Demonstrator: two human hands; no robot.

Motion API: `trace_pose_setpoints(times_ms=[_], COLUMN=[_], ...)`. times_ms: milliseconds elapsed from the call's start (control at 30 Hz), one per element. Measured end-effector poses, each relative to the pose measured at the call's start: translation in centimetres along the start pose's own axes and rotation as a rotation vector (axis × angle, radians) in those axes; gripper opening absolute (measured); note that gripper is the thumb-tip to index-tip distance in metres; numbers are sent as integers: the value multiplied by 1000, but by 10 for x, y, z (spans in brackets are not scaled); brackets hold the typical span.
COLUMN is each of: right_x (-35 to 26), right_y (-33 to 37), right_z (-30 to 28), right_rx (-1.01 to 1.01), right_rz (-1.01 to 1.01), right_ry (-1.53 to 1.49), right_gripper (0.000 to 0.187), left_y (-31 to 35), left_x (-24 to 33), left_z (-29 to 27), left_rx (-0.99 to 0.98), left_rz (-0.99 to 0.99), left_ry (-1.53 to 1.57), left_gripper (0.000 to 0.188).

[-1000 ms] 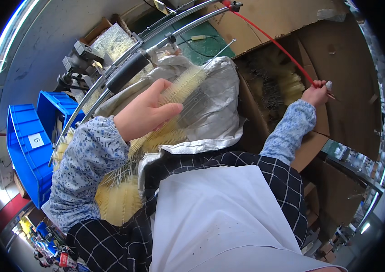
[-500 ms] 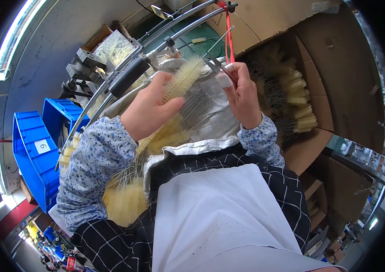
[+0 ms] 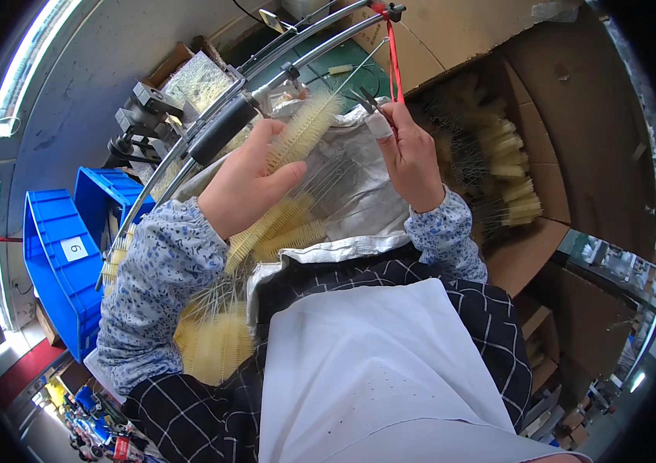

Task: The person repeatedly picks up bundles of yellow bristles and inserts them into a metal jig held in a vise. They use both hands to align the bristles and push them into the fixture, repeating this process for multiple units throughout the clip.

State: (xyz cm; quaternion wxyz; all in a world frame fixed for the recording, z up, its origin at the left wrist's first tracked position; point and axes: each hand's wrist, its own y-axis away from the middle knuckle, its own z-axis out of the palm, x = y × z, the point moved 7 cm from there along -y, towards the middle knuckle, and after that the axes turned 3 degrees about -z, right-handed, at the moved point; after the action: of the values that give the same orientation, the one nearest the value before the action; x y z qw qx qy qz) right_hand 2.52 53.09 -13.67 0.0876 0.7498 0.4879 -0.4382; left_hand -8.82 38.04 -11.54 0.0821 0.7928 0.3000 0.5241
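My left hand (image 3: 243, 185) is closed around a bottle brush (image 3: 306, 130) with pale cream bristles. Its twisted wire stem slants up to the right and ends in a small loop. My right hand (image 3: 414, 163), white tape wrapped on its thumb, grips small dark scissors (image 3: 368, 100). The blades stand slightly apart, just right of the brush's stem. A red strap (image 3: 393, 62) runs from the bar's end down to this hand. Beneath my left hand, more bottle brushes (image 3: 285, 225) lie on a whitish sheet (image 3: 359, 201), their wire stems pointing up and right.
A curved metal rail with a black grip (image 3: 223, 130) arches at the left and above. Blue bins (image 3: 61, 262) stand left. At the right, a large cardboard box (image 3: 540, 147) holds many brushes. Further brushes (image 3: 216, 347) hang by my left sleeve.
My left hand and the brush have shifted slightly left and down. The scissors, which overlapped the wire stem, now sit a little apart from it.
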Motion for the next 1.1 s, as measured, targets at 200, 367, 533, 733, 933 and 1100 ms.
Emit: trace_pose_setpoints(times_ms=[200,367,533,733,933,1100], right_x=[-2,-1,-3,1,49,134], right_y=[-5,-7,-8,-7,-16,-36], right_z=[5,6,4,5,-13,-44], right_rx=[-15,-19,-15,-35,210,275], right_rz=[-11,5,6,45,39,166], right_ry=[-5,-26,-40,-105,-366,50], right_gripper=[20,18,16,13,17,26], left_y=[1,-1,-1,2,14,49], left_x=[2,1,1,5,-28,-83], left_z=[-1,1,0,-2,-17,-20], left_rx=[-1,-14,10,16,57,-88], left_rz=[-31,-16,38,41,27,-174], left_ry=[32,38,18,-73,-212,-332], left_gripper=[43,44,45,40,43,43])
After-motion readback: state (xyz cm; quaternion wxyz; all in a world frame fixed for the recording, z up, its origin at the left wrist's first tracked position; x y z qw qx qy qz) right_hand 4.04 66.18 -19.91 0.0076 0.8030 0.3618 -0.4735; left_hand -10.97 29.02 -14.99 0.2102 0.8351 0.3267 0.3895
